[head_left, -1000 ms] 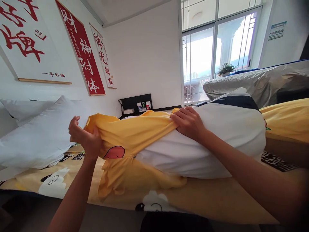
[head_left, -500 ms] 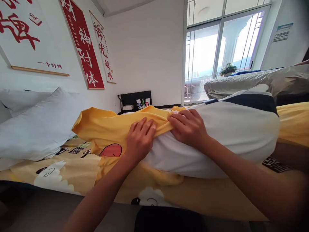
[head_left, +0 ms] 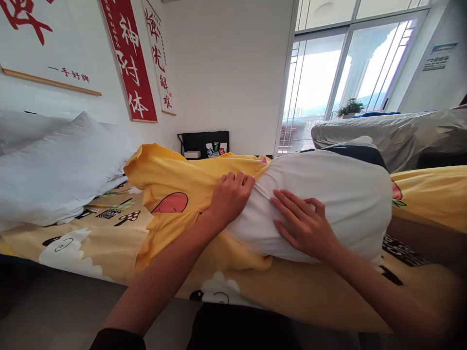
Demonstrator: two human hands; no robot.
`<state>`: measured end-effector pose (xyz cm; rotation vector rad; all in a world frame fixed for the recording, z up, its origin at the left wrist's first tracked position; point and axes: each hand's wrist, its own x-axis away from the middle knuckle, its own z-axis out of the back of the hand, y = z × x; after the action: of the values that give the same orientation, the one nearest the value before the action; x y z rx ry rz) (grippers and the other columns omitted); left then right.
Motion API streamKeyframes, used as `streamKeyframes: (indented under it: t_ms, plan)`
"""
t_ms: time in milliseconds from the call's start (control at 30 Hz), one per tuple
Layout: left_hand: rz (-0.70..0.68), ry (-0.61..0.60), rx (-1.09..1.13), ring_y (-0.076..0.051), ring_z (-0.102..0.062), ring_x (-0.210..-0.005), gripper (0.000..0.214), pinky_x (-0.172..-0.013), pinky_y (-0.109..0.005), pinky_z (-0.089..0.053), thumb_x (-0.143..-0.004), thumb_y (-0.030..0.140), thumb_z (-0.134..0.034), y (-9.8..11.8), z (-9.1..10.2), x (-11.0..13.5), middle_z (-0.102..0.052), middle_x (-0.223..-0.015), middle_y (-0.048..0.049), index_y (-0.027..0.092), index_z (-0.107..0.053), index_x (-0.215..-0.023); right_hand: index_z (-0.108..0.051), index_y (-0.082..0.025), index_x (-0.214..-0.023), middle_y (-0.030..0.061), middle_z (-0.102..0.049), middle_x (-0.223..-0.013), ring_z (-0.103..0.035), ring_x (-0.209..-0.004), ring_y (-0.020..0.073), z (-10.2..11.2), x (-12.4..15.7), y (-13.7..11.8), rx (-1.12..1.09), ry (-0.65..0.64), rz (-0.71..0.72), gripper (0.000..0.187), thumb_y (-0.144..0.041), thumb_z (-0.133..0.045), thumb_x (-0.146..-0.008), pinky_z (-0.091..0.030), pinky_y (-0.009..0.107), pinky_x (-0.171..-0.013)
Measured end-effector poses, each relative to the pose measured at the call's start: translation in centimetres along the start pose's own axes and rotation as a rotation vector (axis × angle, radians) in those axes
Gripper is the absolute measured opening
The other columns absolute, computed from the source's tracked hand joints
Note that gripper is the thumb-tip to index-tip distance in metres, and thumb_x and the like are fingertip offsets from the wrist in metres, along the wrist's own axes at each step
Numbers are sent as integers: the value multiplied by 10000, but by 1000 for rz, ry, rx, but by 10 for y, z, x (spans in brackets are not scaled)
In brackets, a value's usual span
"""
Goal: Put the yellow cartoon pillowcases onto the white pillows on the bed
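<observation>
A plump white pillow (head_left: 350, 199) lies on the bed, its left end inside a yellow pillowcase (head_left: 175, 170) with a reddish rounded print. My left hand (head_left: 233, 197) has its fingers curled over the pillowcase's edge, closed on the cloth where it meets the pillow. On the pillow's upper side, my right hand (head_left: 304, 221) rests with fingers stretched out, pressing the white surface. The far left part of the pillowcase sags loosely, and a fold of it hangs below my left forearm.
White pillows (head_left: 54, 170) are piled at the left on a tan sheet (head_left: 120, 262) printed with sheep. More yellow cloth (head_left: 434, 194) lies at the right. Behind stand a black-framed piece (head_left: 197, 143) and a plastic-covered mattress-like block (head_left: 365, 129) near the glass door.
My right hand has let go of the pillowcase edge and moved right and down onto the pillow. My left hand has shifted right to the edge. The view has tilted slightly.
</observation>
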<state>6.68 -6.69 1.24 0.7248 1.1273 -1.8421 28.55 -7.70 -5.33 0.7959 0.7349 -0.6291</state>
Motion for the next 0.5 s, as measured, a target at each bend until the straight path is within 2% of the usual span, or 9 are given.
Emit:
streamKeyframes:
  t_ms: [67,133,233,400,500]
  plan:
    - [106,-175,78,-221,-619,-741,245,-606,-309,-397,-899,110,-375,2,-11,-13,-640,-815,-88,163,-577,-1026,-355,-181,-1446,176,-442,-1444,-454,-1300,307,-15,5,-4,-15,-35,-12,595,-316,-519,-890,-307,472,-973]
    - [175,-273,126,-226,-650,-731,289,-589,-297,-402,-908,122,-369,5,-25,-25,-662,-809,-85,160,-547,-1133,-372,-147,-1432,209,-380,-1476,-394,-1340,319,-34,1,-8,-27,-106,-18,613,-408,-510,-894,-291,500,-991]
    - [171,-326,159,-232,-673,-752,335,-594,-290,-411,-909,132,-387,13,-50,-39,-683,-803,-81,170,-526,-1212,-416,-137,-1399,227,-372,-1476,-337,-1362,338,-63,-16,-14,-58,-239,-29,622,-492,-493,-895,-266,540,-1008]
    - [192,-342,225,-221,-672,-772,373,-647,-297,-442,-871,100,-430,20,-100,-46,-694,-814,-71,194,-555,-1209,-544,-186,-1271,186,-534,-1350,-403,-1282,351,-103,-40,-20,-138,-376,-86,453,-448,-482,-908,-249,581,-1026]
    - [252,-414,333,-240,-649,-933,323,-767,-332,-477,-911,166,-418,11,-133,-36,-688,-987,-123,156,-580,-1190,-489,-155,-1336,191,-451,-1431,-341,-1346,335,-118,-35,-19,-162,-398,-118,469,-404,-415,-946,-241,571,-1056]
